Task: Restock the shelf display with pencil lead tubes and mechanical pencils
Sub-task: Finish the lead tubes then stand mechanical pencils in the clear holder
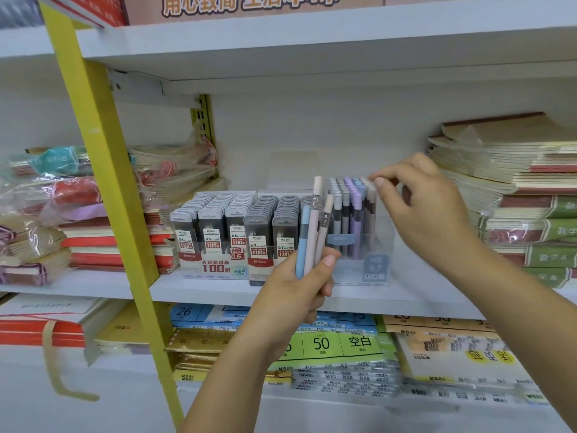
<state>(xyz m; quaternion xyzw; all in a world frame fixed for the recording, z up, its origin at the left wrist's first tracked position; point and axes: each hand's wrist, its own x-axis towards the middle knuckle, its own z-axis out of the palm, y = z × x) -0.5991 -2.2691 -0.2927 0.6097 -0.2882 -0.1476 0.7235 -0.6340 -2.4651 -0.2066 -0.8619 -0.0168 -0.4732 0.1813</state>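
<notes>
Upright in the left hand [299,292] stand three mechanical pencils [313,232], one blue, one pink and one beige, fanned slightly apart at their tops. The fingers are curled round their lower barrels and the thumb is pressed across the front, so the hand grips them firmly in front of the shelf's front edge. Just behind them, a clear display box [374,264] sits on the white shelf [193,289] near that front edge, filled with rows of racked pencils [349,207] in grey, lilac and blue, all standing cap upward. The right hand [418,201] reaches in from the right above the box. Its thumb and forefinger meet in a pinch on the cap of a beige pencil [370,195] at the right end of the rows, while the other fingers are loosely bent behind. Touching the box on its left, two printed cartons [215,267] hold dense rows of dark lead tubes [231,220], labelled 0.5 and 0.7. Towards the shelf's right end lies a tall stack of notebooks [530,214]. At its left end, plastic-wrapped notebook bundles [62,214] are piled behind a slanting yellow upright [103,182]. The shelf below carries flat paper packs [343,342] in blue, green and orange wrappers.
</notes>
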